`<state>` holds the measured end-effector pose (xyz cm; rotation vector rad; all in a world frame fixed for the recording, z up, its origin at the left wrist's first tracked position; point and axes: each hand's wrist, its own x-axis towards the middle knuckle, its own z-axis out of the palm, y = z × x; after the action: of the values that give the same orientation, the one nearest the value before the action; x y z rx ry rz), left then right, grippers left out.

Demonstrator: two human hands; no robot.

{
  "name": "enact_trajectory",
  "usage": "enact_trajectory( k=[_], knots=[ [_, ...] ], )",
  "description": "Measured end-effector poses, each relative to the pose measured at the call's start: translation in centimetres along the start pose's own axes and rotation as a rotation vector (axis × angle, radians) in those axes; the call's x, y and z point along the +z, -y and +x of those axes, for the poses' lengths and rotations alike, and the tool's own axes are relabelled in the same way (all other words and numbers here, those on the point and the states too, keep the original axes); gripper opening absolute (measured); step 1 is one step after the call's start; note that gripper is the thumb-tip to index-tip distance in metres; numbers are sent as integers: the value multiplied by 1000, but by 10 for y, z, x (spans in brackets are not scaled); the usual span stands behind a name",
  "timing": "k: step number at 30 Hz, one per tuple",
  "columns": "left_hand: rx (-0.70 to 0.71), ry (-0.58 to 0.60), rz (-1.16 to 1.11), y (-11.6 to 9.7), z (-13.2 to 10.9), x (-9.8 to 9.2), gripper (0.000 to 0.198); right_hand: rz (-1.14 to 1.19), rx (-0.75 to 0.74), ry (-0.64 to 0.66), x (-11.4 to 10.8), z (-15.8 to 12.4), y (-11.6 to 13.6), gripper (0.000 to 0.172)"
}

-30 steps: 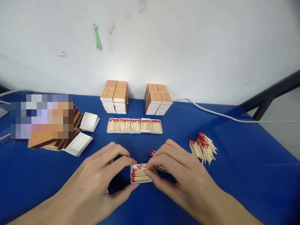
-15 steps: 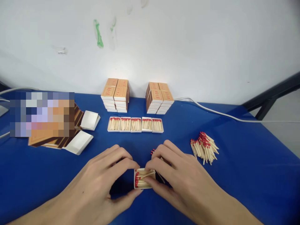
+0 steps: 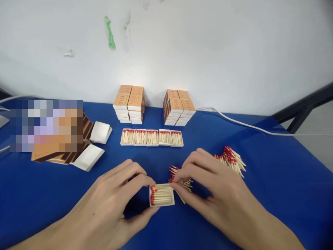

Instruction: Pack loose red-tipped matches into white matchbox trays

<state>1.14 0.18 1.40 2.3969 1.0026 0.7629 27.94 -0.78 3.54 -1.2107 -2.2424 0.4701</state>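
Note:
My left hand (image 3: 122, 201) grips a white matchbox tray (image 3: 161, 205) by its long sides, thumb at the near side and fingers at the far side. Matches (image 3: 162, 198) with red heads lie in it, heads to the left. My right hand (image 3: 200, 184) is closed in a pinch at the tray's far right corner, on what looks like the end of a match; its tip is partly hidden by the fingers. Just beyond and under those fingers is a small pile of loose matches (image 3: 173, 171), partly covered by the hand.
A row of several filled trays (image 3: 152, 144) lies beyond my hands. Two stacks of matchboxes (image 3: 135, 100) stand near the wall. More loose matches (image 3: 235, 161) are heaped at right. Matchbox sleeves (image 3: 49, 156) and white trays (image 3: 90, 158) lie left; a cable (image 3: 234, 122) crosses the back.
My right hand has moved from inside the tray to its far right corner, slightly up and right. More of the matches in the tray and of the small pile now shows.

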Motion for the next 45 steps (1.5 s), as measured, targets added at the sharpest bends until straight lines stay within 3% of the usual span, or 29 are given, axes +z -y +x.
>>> enact_trajectory(
  k=[3,8,18,28,32,39,45],
  knots=[
    [-30,-30,46,1,0,0,6,-27,65,-33,-10,1,-3,12],
    [-140,-80,190,6,-2,-1,11,-144,93,48,-5,0,-9,17],
    [-52,-104,222,7,3,-3,10,-264,66,105,1,-8,-7,33],
    [-69,-254,261,1,-4,-1,6,-231,57,129,1,-10,-10,28],
    [8,-196,268,4,1,-2,9,-207,74,134,2,-11,-10,27],
    [-6,-153,278,7,-1,1,13,-154,48,84,-1,-13,-10,28],
    [-3,-132,254,8,-2,2,12,-242,-26,48,0,-14,-11,26]
  ],
)
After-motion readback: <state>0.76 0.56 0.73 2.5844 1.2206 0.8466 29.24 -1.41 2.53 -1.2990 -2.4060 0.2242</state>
